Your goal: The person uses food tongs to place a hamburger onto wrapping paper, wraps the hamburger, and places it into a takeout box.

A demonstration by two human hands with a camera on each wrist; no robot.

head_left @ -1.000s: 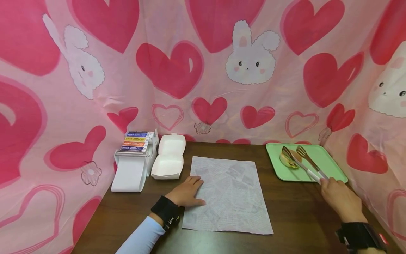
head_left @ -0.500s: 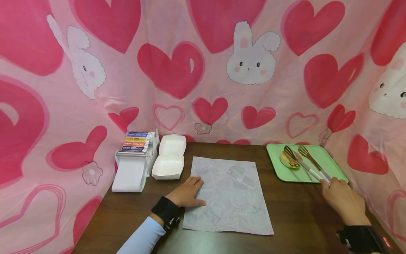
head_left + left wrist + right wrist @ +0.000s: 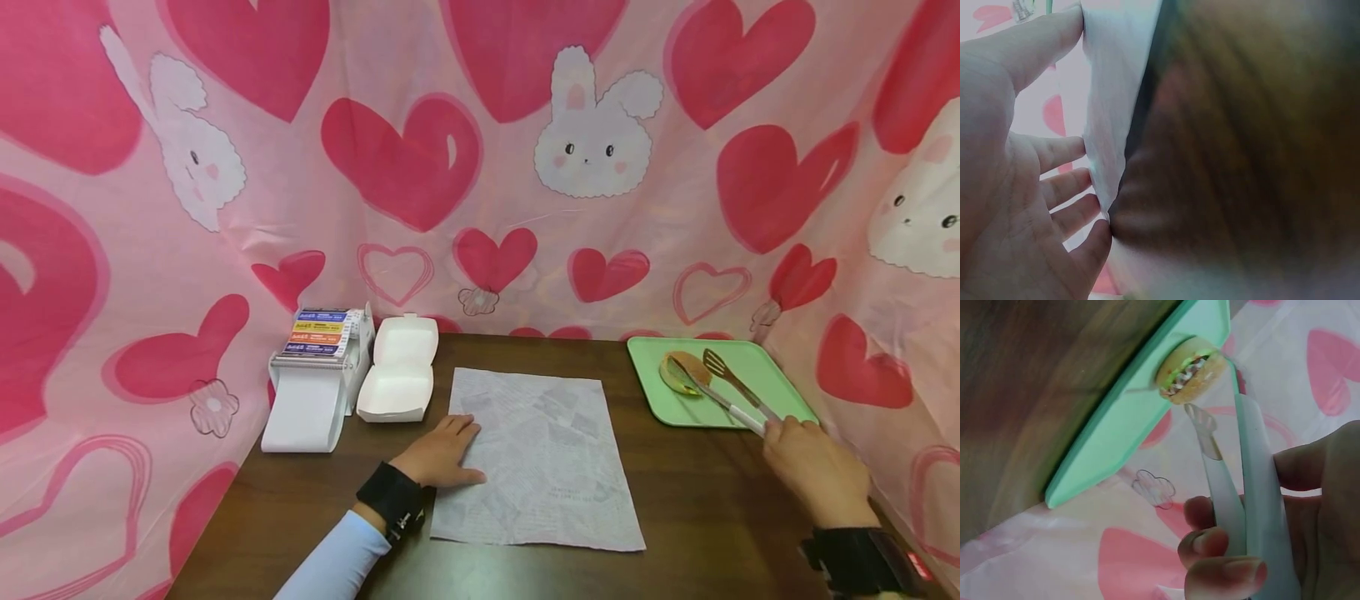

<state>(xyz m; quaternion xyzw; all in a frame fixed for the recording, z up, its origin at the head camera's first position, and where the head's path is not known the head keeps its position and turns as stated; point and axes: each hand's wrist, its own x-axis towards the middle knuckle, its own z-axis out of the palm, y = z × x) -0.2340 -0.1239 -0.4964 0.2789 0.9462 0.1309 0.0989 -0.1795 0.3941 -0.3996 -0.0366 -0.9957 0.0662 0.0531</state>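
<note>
Burger (image 3: 1191, 370) lies on green tray (image 3: 759, 375), forward-left of right hand (image 3: 817, 468), the nearer one, which grips tongs (image 3: 1261, 487), arms apart, slanting toward it; left hand (image 3: 441, 454) spread on paper (image 3: 543, 471).

Left hand (image 3: 442, 454): fingers extended, thumb spread. Right hand (image 3: 816, 471), well apart: fingers curled.

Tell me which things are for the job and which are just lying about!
Probably for the job:
tongs, held by the right hand
burger, on the green tray
paper sheet, touched by the left hand

Seemingly just lying about:
open white box
white holder with coloured strips
</note>
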